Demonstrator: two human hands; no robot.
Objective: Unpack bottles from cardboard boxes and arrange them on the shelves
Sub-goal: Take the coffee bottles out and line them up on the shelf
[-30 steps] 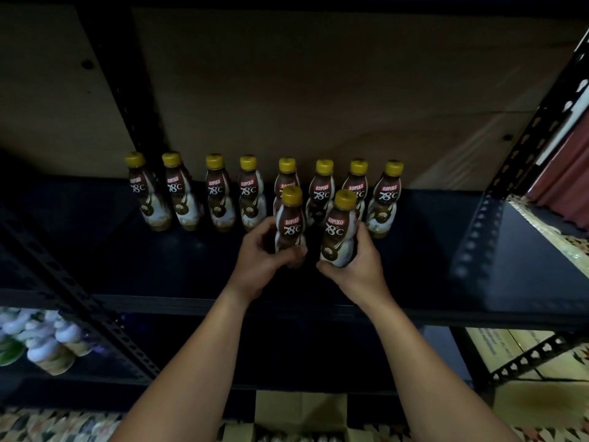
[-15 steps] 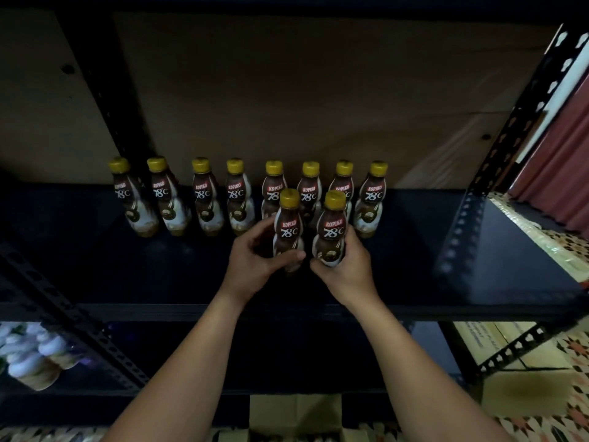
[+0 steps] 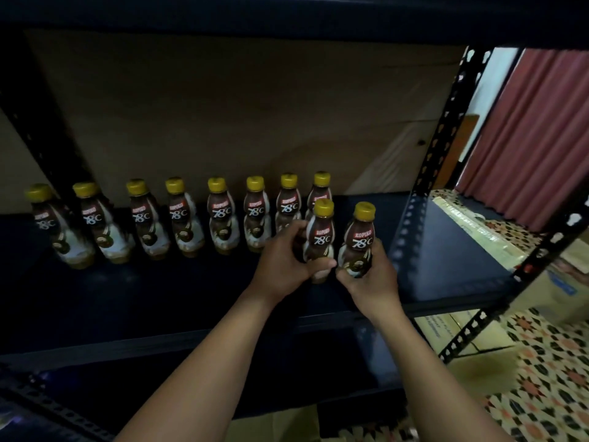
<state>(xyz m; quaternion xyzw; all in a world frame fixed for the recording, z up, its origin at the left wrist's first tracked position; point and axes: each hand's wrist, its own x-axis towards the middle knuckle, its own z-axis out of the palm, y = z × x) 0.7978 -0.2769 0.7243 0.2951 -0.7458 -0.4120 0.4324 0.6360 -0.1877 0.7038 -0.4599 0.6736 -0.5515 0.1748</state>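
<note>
Head view shows my left hand (image 3: 284,261) wrapped around one brown bottle (image 3: 320,238) and my right hand (image 3: 369,279) wrapped around a second bottle (image 3: 358,240), both upright and side by side toward the right end of the dark shelf (image 3: 159,291). Behind them I see a row of eight yellow-capped bottles (image 3: 220,215) standing along the shelf's back edge against the wooden back panel (image 3: 223,106), with the left-hand bottle just in front of the row's rightmost one.
</note>
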